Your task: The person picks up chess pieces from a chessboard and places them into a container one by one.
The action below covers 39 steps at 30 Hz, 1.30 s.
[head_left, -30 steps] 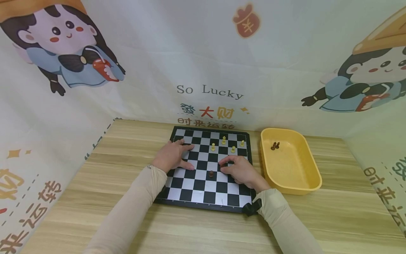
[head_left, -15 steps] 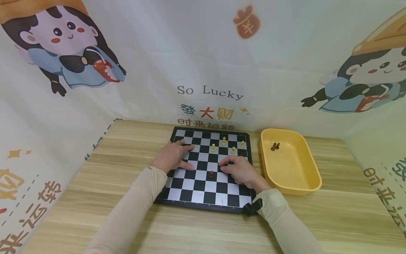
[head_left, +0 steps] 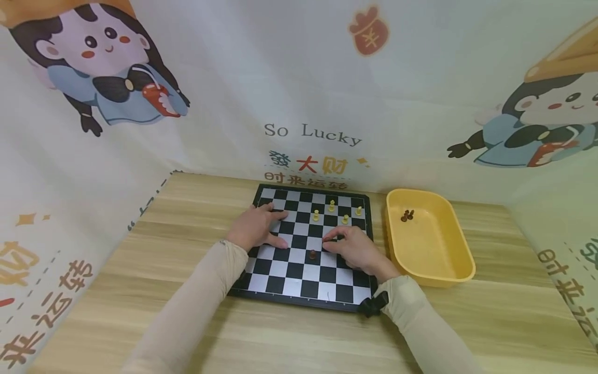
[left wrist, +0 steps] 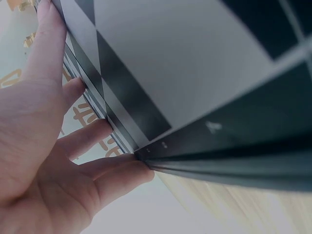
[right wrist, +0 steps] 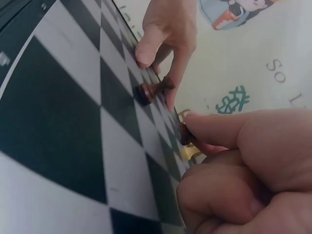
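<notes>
My left hand point(head_left: 254, 227) lies spread over the left side of the chessboard point(head_left: 285, 285). In the left wrist view its fingertips point(left wrist: 124, 171) rest at the board's edge. My right hand point(head_left: 356, 249) is over the right half of the board, thumb and forefinger pinching a dark brown chess piece point(right wrist: 184, 134), mostly hidden by the fingers. Another brown chess piece point(right wrist: 154, 91) stands upright on a dark square, left of the right hand. Toward the board's far right are several pale yellow pieces, among them one yellow piece point(head_left: 316, 215) just beyond the right fingertips.
To the right of the board stands a yellow plastic tray point(head_left: 434, 275), with a few brown chess pieces point(head_left: 407, 215) near its far left corner. The wooden table point(head_left: 140, 259) meets a printed cloth backdrop point(head_left: 233, 93) at the back and sides.
The brown piece between my right thumb and forefinger shows more plainly now. Both hands keep almost the same places on the board; the head view has shifted slightly.
</notes>
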Tool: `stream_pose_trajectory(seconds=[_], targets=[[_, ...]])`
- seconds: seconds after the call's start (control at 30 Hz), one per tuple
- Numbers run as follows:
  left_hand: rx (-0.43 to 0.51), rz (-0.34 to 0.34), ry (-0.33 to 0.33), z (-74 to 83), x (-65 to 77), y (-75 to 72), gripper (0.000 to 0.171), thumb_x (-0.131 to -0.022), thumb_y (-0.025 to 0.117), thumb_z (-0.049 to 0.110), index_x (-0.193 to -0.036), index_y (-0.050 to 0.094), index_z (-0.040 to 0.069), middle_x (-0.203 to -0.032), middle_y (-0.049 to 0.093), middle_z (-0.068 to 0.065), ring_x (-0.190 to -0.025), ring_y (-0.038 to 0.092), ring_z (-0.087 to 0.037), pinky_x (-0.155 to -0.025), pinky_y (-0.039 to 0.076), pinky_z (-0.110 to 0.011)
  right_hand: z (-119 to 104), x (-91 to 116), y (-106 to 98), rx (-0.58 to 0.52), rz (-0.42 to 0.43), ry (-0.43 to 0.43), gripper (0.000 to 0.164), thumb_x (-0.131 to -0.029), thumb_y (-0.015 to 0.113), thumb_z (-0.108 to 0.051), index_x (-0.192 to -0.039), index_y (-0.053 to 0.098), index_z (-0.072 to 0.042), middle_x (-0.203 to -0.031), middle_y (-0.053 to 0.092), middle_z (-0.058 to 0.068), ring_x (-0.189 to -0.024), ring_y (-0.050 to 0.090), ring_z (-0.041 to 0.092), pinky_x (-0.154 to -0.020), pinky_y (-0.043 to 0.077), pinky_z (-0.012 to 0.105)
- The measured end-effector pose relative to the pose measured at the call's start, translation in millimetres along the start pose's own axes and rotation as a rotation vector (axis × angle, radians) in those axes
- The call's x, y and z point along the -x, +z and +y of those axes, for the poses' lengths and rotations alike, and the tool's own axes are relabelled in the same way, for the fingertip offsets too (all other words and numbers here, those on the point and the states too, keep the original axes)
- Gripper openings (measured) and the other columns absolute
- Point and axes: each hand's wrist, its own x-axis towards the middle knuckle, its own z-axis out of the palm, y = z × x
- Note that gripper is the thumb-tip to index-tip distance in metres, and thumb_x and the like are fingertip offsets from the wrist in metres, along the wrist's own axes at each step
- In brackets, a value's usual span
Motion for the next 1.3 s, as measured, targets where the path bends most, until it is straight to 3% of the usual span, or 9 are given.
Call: stream_pose_trajectory(seconds=[0.17, 0.5, 0.67, 0.97, 1.23, 1.3], targets=[[-0.013, -0.014, 0.0, 2.3, -1.5, -1.7, 0.093, -0.076, 0.072, 0.066, -0.155, 0.046, 0.024, -0.162, 0.038, -0.022, -0.154, 0.035, -0.034, -0.126, 0.03, -0.055, -7.6, 5.6, -3.3, 0.03, 0.006, -0.018, 0.023, -0.096, 0.071, -0.025, -0.115, 0.07, -0.012, -0.047, 0.035, -0.008, -0.036, 0.029, 0.009, -0.036, 0.028, 0.022], [0.007, 0.001, -0.009, 0.7, -0.9, 0.1, 0.093, -0.076, 0.074, 0.065, -0.155, 0.046, 0.023, -0.162, 0.038, -0.023, -0.15, 0.039, -0.039, -0.126, 0.031, -0.057, -13.8, 7.2, -13.2, 0.144, 0.118, -0.041, 0.021, -0.094, 0.073, -0.032, -0.104, 0.072, -0.013, -0.058, 0.045, -0.007, -0.049, 0.037, 0.011, -0.047, 0.029, 0.023], [-0.008, 0.006, -0.005, 0.8, -1.6, 1.1, 0.093, -0.076, 0.073, 0.066, -0.154, 0.047, 0.024, -0.161, 0.039, -0.022, -0.152, 0.038, -0.037, -0.125, 0.031, -0.057, -14.4, 11.5, -22.7, 0.149, 0.113, -0.048, 0.026, -0.095, 0.071, -0.034, -0.105, 0.07, -0.01, -0.056, 0.039, -0.008, -0.045, 0.034, 0.01, -0.044, 0.028, 0.023], [-0.004, -0.03, -0.018, 3.2, -2.9, -1.4, 0.094, -0.076, 0.073, 0.065, -0.156, 0.044, 0.024, -0.163, 0.036, -0.021, -0.155, 0.032, -0.033, -0.127, 0.028, -0.056, -21.5, 21.0, -39.8, 0.125, 0.127, -0.019, 0.035, -0.093, 0.073, -0.035, -0.111, 0.065, -0.006, -0.061, 0.042, -0.007, -0.048, 0.037, 0.01, -0.046, 0.032, 0.023], [-0.009, -0.024, -0.015, 3.9, -1.3, -2.4, 0.093, -0.077, 0.072, 0.065, -0.156, 0.044, 0.024, -0.163, 0.037, -0.021, -0.155, 0.033, -0.033, -0.127, 0.029, -0.055, -20.0, 23.1, -49.5, 0.123, 0.144, -0.011, 0.038, -0.089, 0.078, -0.04, -0.103, 0.062, -0.008, -0.058, 0.041, -0.008, -0.049, 0.038, 0.01, -0.048, 0.033, 0.023], [-0.006, -0.026, -0.015, 3.9, -1.4, -1.7, 0.093, -0.077, 0.072, 0.065, -0.156, 0.044, 0.024, -0.163, 0.036, -0.021, -0.155, 0.032, -0.033, -0.127, 0.028, -0.055, -20.6, 24.5, -51.8, 0.13, 0.146, -0.009, 0.036, -0.09, 0.077, -0.039, -0.1, 0.061, -0.009, -0.06, 0.049, -0.007, -0.048, 0.037, 0.01, -0.047, 0.032, 0.022]])
